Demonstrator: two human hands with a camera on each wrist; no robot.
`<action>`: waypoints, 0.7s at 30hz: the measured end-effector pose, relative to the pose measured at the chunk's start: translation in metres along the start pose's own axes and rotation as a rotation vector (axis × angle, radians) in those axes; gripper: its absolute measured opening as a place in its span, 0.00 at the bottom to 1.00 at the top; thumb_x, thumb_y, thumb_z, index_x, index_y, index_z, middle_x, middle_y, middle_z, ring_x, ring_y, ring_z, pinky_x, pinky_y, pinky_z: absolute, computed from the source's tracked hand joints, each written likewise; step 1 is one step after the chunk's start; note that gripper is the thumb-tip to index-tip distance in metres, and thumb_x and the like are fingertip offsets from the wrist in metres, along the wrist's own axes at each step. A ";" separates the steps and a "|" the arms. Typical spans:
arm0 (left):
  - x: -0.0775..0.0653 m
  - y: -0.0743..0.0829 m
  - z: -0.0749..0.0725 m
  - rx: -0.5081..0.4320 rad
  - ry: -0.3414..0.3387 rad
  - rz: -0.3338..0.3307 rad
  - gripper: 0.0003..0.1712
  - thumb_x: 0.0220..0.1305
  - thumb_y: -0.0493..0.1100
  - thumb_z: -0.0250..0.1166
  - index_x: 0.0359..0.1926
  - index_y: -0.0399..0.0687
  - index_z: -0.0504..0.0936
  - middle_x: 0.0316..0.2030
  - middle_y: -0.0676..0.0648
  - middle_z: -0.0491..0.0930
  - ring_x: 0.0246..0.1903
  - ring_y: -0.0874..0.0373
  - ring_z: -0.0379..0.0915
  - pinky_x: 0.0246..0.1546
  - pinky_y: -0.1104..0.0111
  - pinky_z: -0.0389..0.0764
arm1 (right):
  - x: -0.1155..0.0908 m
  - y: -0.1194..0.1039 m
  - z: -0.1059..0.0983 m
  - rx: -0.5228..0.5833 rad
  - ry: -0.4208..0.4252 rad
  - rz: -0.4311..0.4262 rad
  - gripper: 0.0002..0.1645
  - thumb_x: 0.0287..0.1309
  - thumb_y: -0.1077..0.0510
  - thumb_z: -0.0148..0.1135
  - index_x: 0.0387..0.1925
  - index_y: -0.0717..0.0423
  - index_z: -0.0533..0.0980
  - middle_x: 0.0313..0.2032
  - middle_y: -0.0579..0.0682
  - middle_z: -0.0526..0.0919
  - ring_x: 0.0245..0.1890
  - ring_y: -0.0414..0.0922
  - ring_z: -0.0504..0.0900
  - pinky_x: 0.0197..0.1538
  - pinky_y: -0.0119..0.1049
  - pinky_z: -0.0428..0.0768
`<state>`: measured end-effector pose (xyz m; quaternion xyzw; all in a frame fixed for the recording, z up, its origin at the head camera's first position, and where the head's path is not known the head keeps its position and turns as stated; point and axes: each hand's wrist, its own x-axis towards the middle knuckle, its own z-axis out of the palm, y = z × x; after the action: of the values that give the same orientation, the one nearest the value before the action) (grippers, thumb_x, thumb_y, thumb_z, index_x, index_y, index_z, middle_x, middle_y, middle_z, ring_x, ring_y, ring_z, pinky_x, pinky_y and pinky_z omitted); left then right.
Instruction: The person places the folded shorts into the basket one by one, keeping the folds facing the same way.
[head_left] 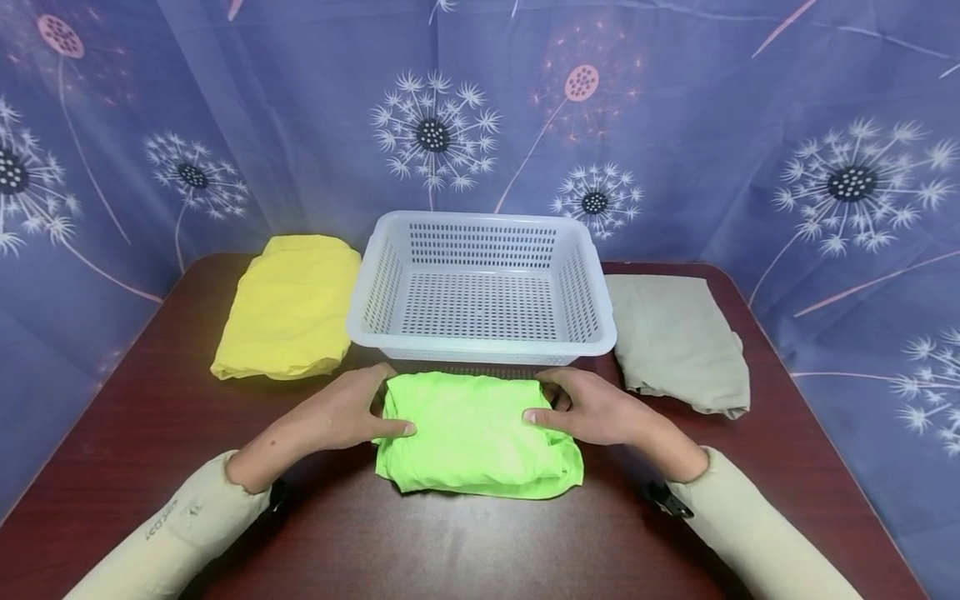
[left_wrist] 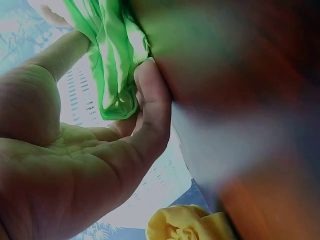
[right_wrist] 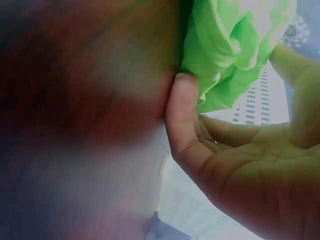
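A bright green folded cloth (head_left: 468, 433), its exact kind not clear, lies on the table in front of the basket. At its left end my left hand (head_left: 348, 410) grips it, thumb on top and fingers around the far edge. My right hand (head_left: 596, 408) holds the right end the same way. The left wrist view shows the green folds (left_wrist: 112, 60) between thumb and curled fingers, little finger near the tabletop. In the right wrist view, fingers (right_wrist: 182, 102) bend at the lower edge of the green bundle (right_wrist: 225, 55); some fingertips are hidden behind it.
Just behind the green cloth stands a white perforated plastic basket (head_left: 480, 348) with nothing in it. A yellow folded cloth (head_left: 288, 308) lies to its left and a grey-beige folded cloth (head_left: 678, 342) to its right. A patterned blue curtain (head_left: 300, 108) hangs behind the dark red table (head_left: 480, 550).
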<state>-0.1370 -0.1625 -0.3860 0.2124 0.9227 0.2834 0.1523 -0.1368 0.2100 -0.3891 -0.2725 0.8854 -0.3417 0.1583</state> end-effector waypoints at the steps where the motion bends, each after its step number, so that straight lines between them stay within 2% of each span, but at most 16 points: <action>1: 0.000 0.000 0.000 0.001 0.005 0.004 0.39 0.57 0.61 0.80 0.56 0.38 0.78 0.42 0.49 0.82 0.42 0.56 0.76 0.45 0.59 0.80 | 0.001 0.000 0.000 0.010 -0.006 0.010 0.26 0.69 0.43 0.71 0.32 0.59 0.70 0.24 0.48 0.66 0.21 0.36 0.63 0.30 0.33 0.65; 4: 0.000 0.000 0.000 0.000 0.017 0.016 0.38 0.57 0.60 0.81 0.55 0.39 0.78 0.43 0.49 0.82 0.42 0.56 0.76 0.46 0.59 0.80 | 0.001 0.001 0.000 0.019 -0.019 0.035 0.25 0.68 0.43 0.72 0.40 0.60 0.74 0.27 0.47 0.70 0.23 0.37 0.68 0.31 0.33 0.70; 8: 0.000 0.000 0.001 -0.011 0.020 0.019 0.36 0.57 0.60 0.81 0.55 0.41 0.78 0.42 0.50 0.82 0.42 0.56 0.76 0.45 0.60 0.80 | 0.002 -0.001 0.000 0.001 -0.029 0.070 0.28 0.65 0.42 0.74 0.52 0.59 0.77 0.32 0.48 0.77 0.28 0.42 0.75 0.35 0.36 0.76; 15: 0.001 0.000 0.002 -0.017 0.005 -0.005 0.36 0.57 0.59 0.81 0.56 0.42 0.77 0.40 0.51 0.82 0.39 0.57 0.76 0.42 0.61 0.80 | 0.005 0.000 -0.001 0.049 -0.052 0.050 0.22 0.63 0.42 0.76 0.40 0.53 0.77 0.26 0.45 0.73 0.20 0.36 0.68 0.30 0.34 0.72; 21: 0.001 0.000 0.002 -0.016 -0.002 -0.021 0.35 0.57 0.58 0.81 0.56 0.44 0.77 0.39 0.52 0.81 0.38 0.57 0.76 0.41 0.62 0.79 | 0.008 0.000 -0.001 0.032 -0.053 0.057 0.22 0.61 0.43 0.77 0.39 0.54 0.77 0.26 0.46 0.72 0.20 0.36 0.64 0.30 0.33 0.69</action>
<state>-0.1366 -0.1611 -0.3880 0.2019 0.9223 0.2892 0.1578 -0.1436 0.2058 -0.3893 -0.2536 0.8827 -0.3439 0.1955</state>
